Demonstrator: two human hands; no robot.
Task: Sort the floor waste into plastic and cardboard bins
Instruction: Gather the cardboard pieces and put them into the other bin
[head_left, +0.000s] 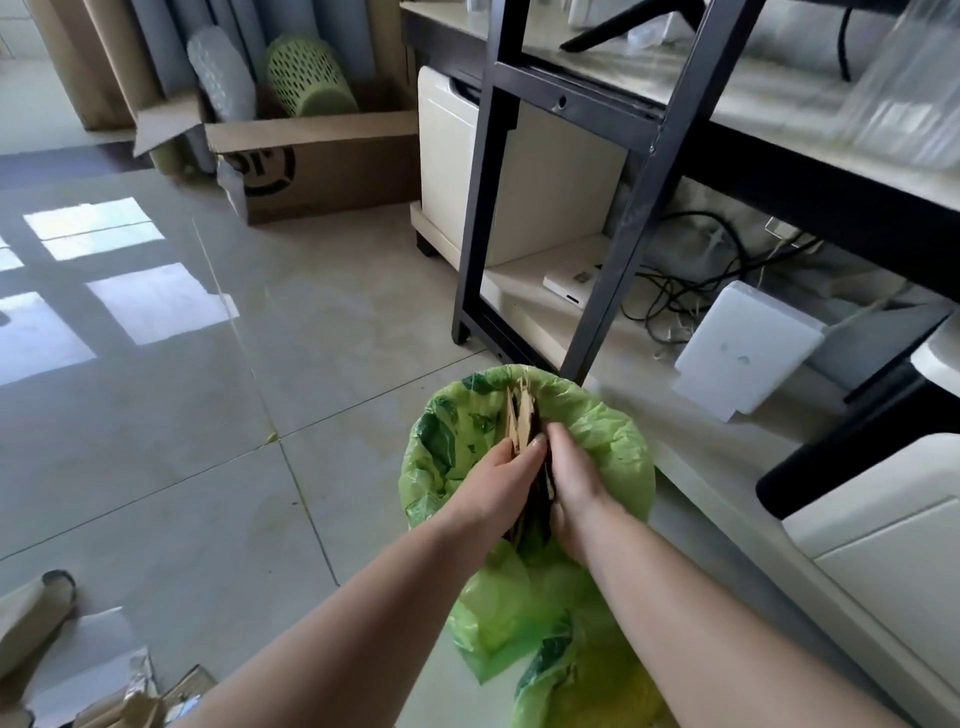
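From the head view, I see both hands meeting over the green-lined bin (613, 431) at about five o'clock in the frame. My left hand (501, 480) and right hand (574, 480) are pressed toward each other, fingers curled around a bundle of torn cardboard strips (523, 413) that stands upright between them, its top poking out at twelve o'clock from the hands and its lower end inside the bin's mouth.

The main risk, as I judge it, is the thin green liner: its rim sits loosely, so pushing the stiff strips down could drag it into the bin or tear it on a ragged edge. The bundle is loose, too; if either hand eases off unevenly, strips could fan out and fall past the rim onto the tiled floor (208, 415).

A second green bag (582, 675) lies at six o'clock, touching the bin, so a dropped strip could land in the wrong sort.

More waste (130, 691) waits at seven o'clock, near my foot (39, 603), which I could tread on.
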